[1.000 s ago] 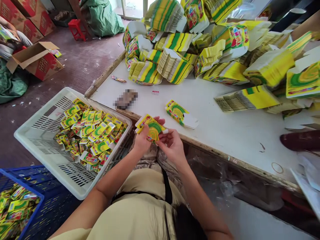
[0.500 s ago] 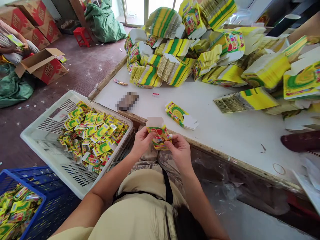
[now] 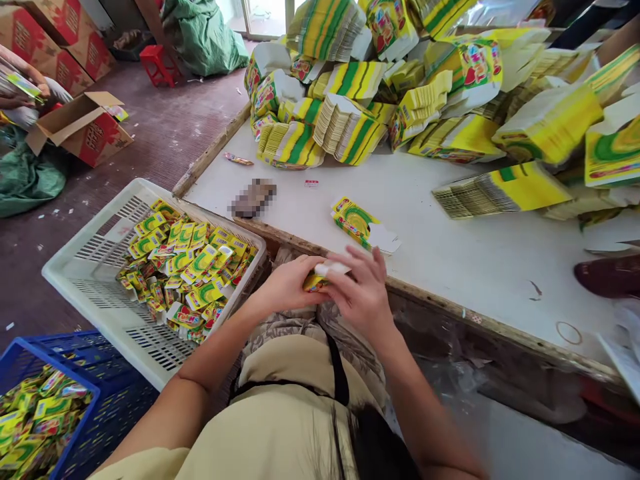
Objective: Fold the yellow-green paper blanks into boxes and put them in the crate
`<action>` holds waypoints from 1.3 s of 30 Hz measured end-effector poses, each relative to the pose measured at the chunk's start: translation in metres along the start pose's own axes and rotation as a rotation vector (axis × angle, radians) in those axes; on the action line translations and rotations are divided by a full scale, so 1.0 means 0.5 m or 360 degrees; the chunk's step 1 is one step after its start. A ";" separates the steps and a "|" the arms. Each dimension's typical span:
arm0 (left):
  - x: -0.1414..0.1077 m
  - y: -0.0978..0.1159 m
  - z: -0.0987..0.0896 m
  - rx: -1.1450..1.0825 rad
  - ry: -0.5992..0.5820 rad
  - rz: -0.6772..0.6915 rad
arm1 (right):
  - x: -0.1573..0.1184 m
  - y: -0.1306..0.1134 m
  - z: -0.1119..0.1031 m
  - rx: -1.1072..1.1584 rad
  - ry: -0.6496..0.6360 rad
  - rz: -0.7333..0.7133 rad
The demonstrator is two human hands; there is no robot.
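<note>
From the head camera, grasping a small yellow carton (image 3: 313,285) in the left hand (image 3: 290,285), just off the table's (image 3: 450,257) front edge, nearer the left corner. Holding it with a white part uppermost; cannot tell its long axis behind the fingers. Touching it with the half-spread right hand (image 3: 364,290); cannot tell whether gripping. See a flat carton (image 3: 353,219) beside the front edge, green swirl up, white flaps pointing right, long axis slanting roughly along that edge. See lettering on carton bundles (image 3: 347,132) farther back, too unclear to read.
</note>
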State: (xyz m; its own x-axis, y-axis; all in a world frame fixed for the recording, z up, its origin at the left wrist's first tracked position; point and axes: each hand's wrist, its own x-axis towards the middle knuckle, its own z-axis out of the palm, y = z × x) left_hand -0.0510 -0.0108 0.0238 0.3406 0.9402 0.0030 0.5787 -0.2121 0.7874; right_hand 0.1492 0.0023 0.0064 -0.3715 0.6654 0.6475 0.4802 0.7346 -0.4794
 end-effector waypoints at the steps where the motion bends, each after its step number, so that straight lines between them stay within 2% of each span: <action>1: 0.003 -0.003 0.014 -0.0008 0.0016 -0.0041 | -0.001 -0.004 0.005 0.0087 0.0091 0.0136; 3: 0.006 -0.008 0.036 0.0000 0.0138 -0.0111 | -0.005 -0.008 0.016 0.0392 0.0208 0.0487; 5: 0.004 -0.013 0.051 0.0033 0.0211 -0.0124 | -0.013 -0.010 0.030 0.0812 0.0096 0.0804; 7: 0.001 -0.018 0.060 0.0045 0.0228 -0.0073 | -0.021 -0.012 0.048 0.1134 -0.0085 0.1003; 9: -0.004 -0.023 0.066 0.0039 0.0270 0.0001 | -0.024 -0.015 0.063 0.1243 -0.0153 0.1114; 13: -0.011 -0.031 0.076 0.0020 0.0374 0.0119 | -0.018 -0.018 0.074 0.1023 -0.0024 0.1137; 15: -0.014 -0.032 0.079 0.0027 0.0407 0.0118 | -0.015 -0.018 0.077 0.1026 0.0006 0.1174; 20: -0.019 -0.030 0.080 0.0086 0.0430 0.0164 | -0.022 -0.016 0.100 0.1564 -0.0117 0.1449; 24: -0.023 -0.033 0.070 0.0127 0.0443 0.0189 | -0.029 -0.009 0.114 0.1631 -0.0233 0.1404; 27: -0.022 -0.038 0.066 0.0180 0.0400 0.0142 | -0.034 -0.010 0.108 0.1520 -0.0170 0.1271; 30: -0.016 -0.049 0.074 0.0163 0.0306 0.0128 | -0.041 -0.024 0.095 0.1284 -0.0230 0.1001; 33: -0.007 -0.058 0.090 0.0113 0.0384 0.0103 | -0.050 -0.032 0.090 0.0940 -0.0267 0.0857; 36: -0.006 -0.058 0.092 0.0171 0.0537 0.0069 | -0.056 -0.019 0.091 0.0799 -0.0090 0.0946; 39: -0.013 -0.047 0.073 0.0331 0.0548 -0.0031 | -0.054 0.000 0.087 0.0690 0.0120 0.1013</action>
State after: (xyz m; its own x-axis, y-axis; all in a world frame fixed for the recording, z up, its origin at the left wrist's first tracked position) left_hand -0.0397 -0.0217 -0.0174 0.0801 0.9714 0.2235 0.7323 -0.2095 0.6480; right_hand 0.1248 -0.0097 -0.0369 -0.0656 0.9775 0.2003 0.2233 0.2101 -0.9518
